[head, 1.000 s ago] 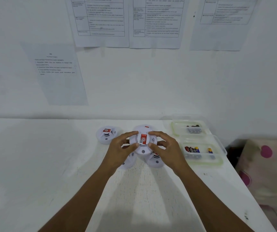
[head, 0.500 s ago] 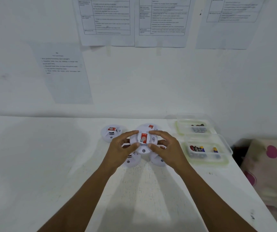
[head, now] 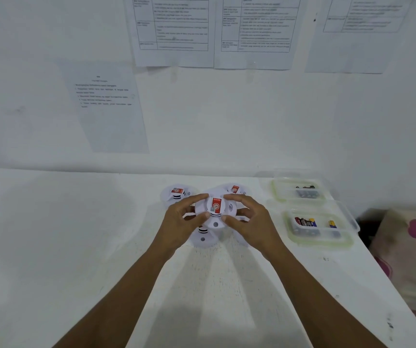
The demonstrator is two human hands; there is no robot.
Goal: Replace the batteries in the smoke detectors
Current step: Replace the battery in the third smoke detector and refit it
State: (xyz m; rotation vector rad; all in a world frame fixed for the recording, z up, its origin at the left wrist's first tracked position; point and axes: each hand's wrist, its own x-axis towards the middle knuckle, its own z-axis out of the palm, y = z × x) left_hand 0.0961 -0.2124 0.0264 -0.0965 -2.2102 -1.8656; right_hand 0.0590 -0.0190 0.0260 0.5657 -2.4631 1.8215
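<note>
A round white smoke detector (head: 215,210) with a red label is held above the white table (head: 76,247). My left hand (head: 183,223) grips its left rim and my right hand (head: 249,222) grips its right rim. Beneath and around it lie other white smoke detectors: one at the back left (head: 176,193), one behind (head: 234,189), one under my left hand (head: 203,238), and one mostly hidden under my right hand. Two clear boxes on the right hold batteries: the near box (head: 320,228) and the far box (head: 298,190).
The table ends at a white wall with printed sheets (head: 174,31) taped up. A cushion with pink dots (head: 410,247) lies off the table's right edge. The left half of the table is bare.
The held detector has turned slightly between my hands, and my fingers have shifted on its rim. The camera view has drifted to the left.
</note>
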